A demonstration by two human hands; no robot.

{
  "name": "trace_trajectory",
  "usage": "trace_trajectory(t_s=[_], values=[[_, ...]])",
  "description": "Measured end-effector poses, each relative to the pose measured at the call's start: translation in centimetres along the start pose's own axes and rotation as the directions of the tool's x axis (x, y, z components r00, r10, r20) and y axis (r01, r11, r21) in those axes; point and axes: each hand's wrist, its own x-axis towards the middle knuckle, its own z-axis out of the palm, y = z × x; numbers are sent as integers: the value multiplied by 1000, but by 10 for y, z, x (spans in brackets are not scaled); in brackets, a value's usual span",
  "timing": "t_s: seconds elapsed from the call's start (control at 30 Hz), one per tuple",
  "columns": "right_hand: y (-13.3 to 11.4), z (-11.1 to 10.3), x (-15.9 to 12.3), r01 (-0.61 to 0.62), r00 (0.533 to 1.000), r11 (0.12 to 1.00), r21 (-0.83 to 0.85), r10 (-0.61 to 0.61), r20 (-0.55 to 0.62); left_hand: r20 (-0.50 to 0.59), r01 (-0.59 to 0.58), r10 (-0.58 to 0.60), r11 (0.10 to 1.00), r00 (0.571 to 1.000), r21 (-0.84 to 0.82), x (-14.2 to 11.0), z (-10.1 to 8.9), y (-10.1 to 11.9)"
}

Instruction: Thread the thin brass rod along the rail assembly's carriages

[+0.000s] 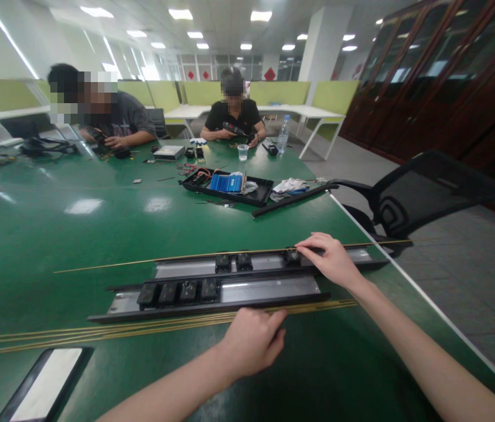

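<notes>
A thin brass-coloured rod [111, 265] runs lengthwise along the far metal channel [190, 269], and the fingers of my right hand [328, 261] pinch it above a small black block [292, 257]. Two more black blocks [243, 261] sit in that channel, left of the hand. Several black blocks [167, 292] stand in a row in the left half of the near channel [269, 287]. My left hand [251, 340] is closed with curled fingers, just in front of a bundle of brass-coloured rods [159, 324]. Whatever its fingers hold, if anything, is hidden.
A phone-like slab [47, 384] lies at the front left. Farther back are a black tray [262, 190] with a blue finned part [226, 183], gloves [290, 187], a black bar [289, 202], a cup [242, 152] and a bottle [283, 136]. Two people sit opposite; a chair [432, 187] stands right.
</notes>
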Motion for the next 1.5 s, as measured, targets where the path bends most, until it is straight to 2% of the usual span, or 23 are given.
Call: trace_trajectory(t_s=[0.37,0.6,0.77,1.13,1.5], values=[[-4,-3,1,10,1000,1000,7,-10,27,-4,18,-18,1000,1000,-1,0,-1,1],[-6,-15,4,-12,988,997,77,0,153,-22,8,-8,1000,1000,14,-1,0,0],[-7,-19,4,-32,982,990,136,5,191,-22,12,-12,1000,1000,8,-1,-1,1],[-4,-19,2,-55,976,988,143,23,216,-23,-2,2,1000,1000,-1,0,1,0],[-2,-20,3,-17,977,994,105,-6,214,-6,2,-3,1000,1000,-21,0,-2,0]])
